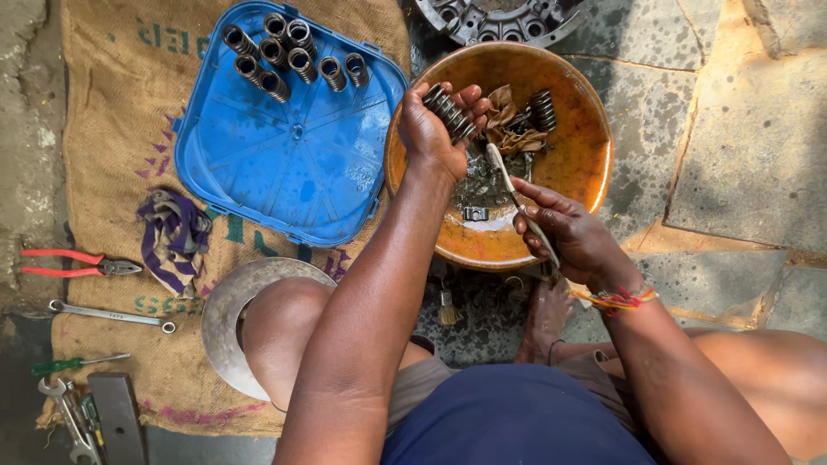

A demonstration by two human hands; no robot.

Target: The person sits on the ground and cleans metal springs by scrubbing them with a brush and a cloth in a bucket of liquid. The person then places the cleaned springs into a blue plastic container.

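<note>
My left hand (435,129) grips a dark coil spring (448,112) over the left side of an orange bowl (586,164). My right hand (568,232) holds a thin brush (508,182) by its handle, the bristle end pointing up toward the spring. Inside the bowl lie a brown rag (508,129), another coil spring (543,109), dirty liquid and a small metal part (475,213).
A blue plastic lid (284,164) with several cleaned springs (289,56) lies on burlap sacking (112,129). Striped cloth (175,237), red-handled pliers (73,264), a wrench (112,316), other tools (86,405), a metal disc (226,301), a round metal plate (500,19) and a small brush (447,307) sit around.
</note>
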